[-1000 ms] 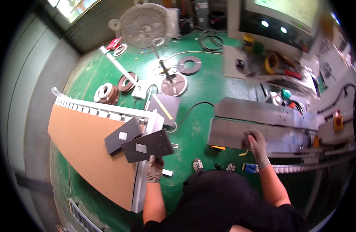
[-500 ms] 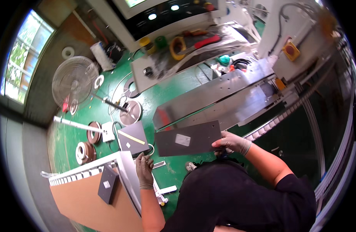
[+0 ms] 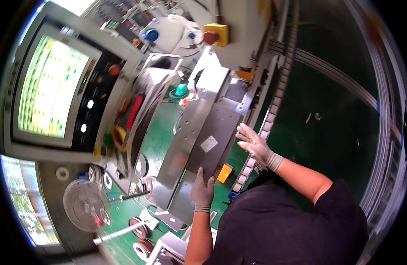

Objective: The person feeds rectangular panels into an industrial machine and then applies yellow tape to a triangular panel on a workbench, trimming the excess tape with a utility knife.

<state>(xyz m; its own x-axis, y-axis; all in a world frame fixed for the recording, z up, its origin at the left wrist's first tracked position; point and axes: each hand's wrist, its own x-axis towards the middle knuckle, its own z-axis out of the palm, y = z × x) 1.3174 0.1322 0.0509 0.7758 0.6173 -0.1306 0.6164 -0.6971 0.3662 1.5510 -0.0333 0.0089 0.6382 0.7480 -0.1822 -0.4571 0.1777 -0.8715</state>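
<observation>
A flat dark grey panel [image 3: 218, 128] with a white label [image 3: 208, 143] lies lengthwise on the shiny metal bed [image 3: 170, 165] of a machine. My left hand [image 3: 202, 190], in a thin glove, is at the panel's near end. Its forefinger and thumb are stretched apart, touching the panel's edge; the other fingers are partly hidden. Beside the panel's right edge is my right hand [image 3: 256, 145], also gloved, fingers spread and nothing in it. Whether its fingertips touch the edge, I cannot tell.
A lit screen [image 3: 53, 86] stands at the left, with a red-handled tool [image 3: 134, 112] near it. A yellow box with a red button [image 3: 215, 35] is beyond the bed. A cable chain [image 3: 267, 121] runs along the right. At the lower left are a fan [image 3: 85, 205] and tape rolls [image 3: 143, 248].
My view has swung toward the machine. The panel, held in my right hand before, now lies on the metal bed. My right hand has let go, and my left hand has come to the panel.
</observation>
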